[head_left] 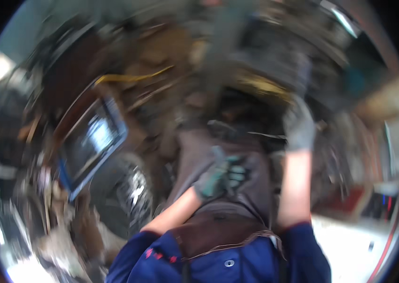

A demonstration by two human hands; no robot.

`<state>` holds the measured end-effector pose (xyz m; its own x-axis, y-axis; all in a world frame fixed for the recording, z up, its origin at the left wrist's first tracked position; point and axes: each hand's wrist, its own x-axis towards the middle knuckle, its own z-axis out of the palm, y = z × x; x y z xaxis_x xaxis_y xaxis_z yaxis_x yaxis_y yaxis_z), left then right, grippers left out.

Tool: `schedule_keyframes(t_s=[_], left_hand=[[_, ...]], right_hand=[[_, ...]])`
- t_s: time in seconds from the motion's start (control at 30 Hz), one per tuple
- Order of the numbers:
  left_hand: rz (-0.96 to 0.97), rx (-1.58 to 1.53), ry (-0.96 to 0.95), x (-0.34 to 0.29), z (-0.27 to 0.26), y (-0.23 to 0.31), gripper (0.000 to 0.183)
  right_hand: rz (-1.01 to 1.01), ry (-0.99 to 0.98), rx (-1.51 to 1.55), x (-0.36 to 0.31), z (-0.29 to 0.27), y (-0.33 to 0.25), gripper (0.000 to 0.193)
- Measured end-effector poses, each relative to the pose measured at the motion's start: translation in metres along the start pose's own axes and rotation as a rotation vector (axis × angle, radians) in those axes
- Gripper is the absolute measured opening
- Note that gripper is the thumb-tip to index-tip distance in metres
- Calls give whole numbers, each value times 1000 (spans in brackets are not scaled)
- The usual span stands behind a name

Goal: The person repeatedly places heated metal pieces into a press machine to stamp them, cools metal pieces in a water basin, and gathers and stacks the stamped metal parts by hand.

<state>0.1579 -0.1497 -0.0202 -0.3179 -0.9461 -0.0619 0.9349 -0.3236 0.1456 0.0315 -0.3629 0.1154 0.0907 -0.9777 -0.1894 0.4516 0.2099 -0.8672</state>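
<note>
My left hand [220, 180], in a grey and green work glove, is held in front of the brown apron [209, 153] over my lap. Its fingers are curled, and a short grey piece pokes out above them, too blurred to name. Further out on the right, my right hand [299, 126] reaches forward in a pale grey glove. Motion smears its fingers. A pale, narrow streak [303, 75] lies just beyond them; whether the hand holds it does not show. Beside that hand is a yellowish strip [265, 87] on a dark, blurred structure.
To the left stands a blue-framed panel [98, 155] with a glossy, reflecting face. A yellow strap-like strip [133, 77] runs above it. Crumpled shiny dark plastic [135, 191] lies near my left arm. A red flat thing [345, 200] is at the right. Blurred clutter fills the far side.
</note>
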Motion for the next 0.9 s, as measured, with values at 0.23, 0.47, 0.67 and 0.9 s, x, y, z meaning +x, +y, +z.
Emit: schedule_keyframes(t_s=[0.23, 0.47, 0.67, 0.9], left_hand=[[-41, 77, 9, 18, -12, -12, 44], [59, 180, 265, 8, 7, -4, 42], [15, 221, 281, 12, -7, -9, 42], [24, 275, 250, 12, -8, -11, 42]], right_hand=[[-130, -783, -230, -82, 87, 21, 45], [47, 171, 332, -29, -137, 41, 10], [42, 384, 606, -2, -268, 28, 25], [-55, 489, 475, 5, -282, 19, 22]])
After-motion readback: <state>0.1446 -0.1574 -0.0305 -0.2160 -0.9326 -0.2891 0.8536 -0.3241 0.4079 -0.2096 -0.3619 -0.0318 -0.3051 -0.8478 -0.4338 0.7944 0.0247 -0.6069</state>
